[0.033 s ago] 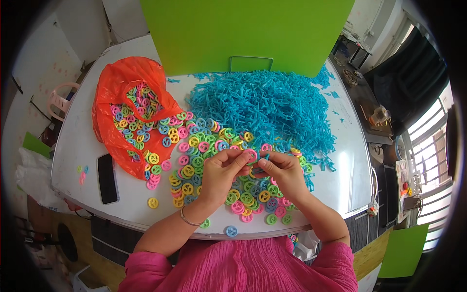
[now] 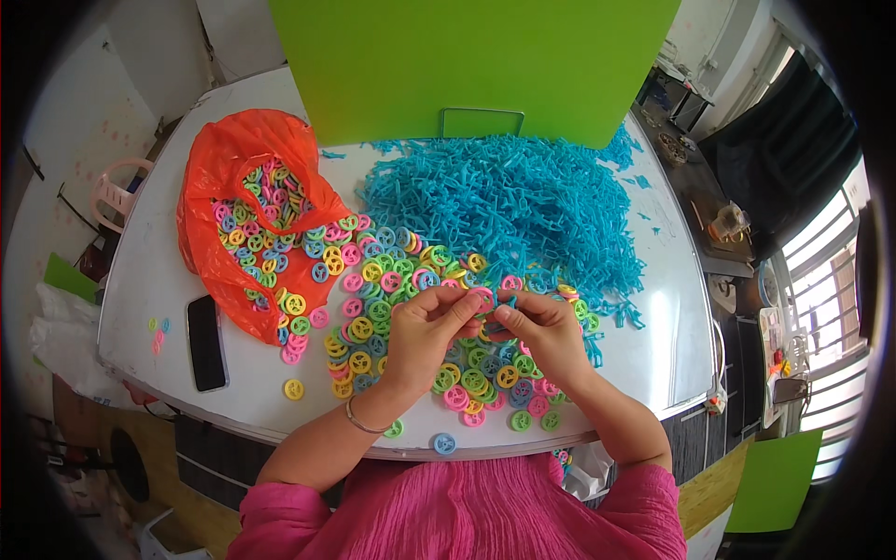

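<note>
My left hand [image 2: 430, 334] pinches a pink plastic spoked wheel [image 2: 483, 298] between thumb and forefinger. Close beside it, my right hand [image 2: 544, 329] grips a small blue plastic piece [image 2: 510, 301], mostly hidden by the fingers. Whether the two parts touch, I cannot tell. Both hands are over a spread of wheels [image 2: 474, 381] in pink, yellow, green and blue. Just beyond them rises a big heap of blue plastic pieces [image 2: 504, 201], thin and branching in shape.
An orange-red plastic bag [image 2: 207, 245] spills more wheels at the left of the white table [image 2: 252, 392]. A black phone [image 2: 207, 343] lies in front of it. Behind the heap stands a green panel [image 2: 476, 65] with a metal handle. One blue wheel [image 2: 444, 443] rests at the near edge.
</note>
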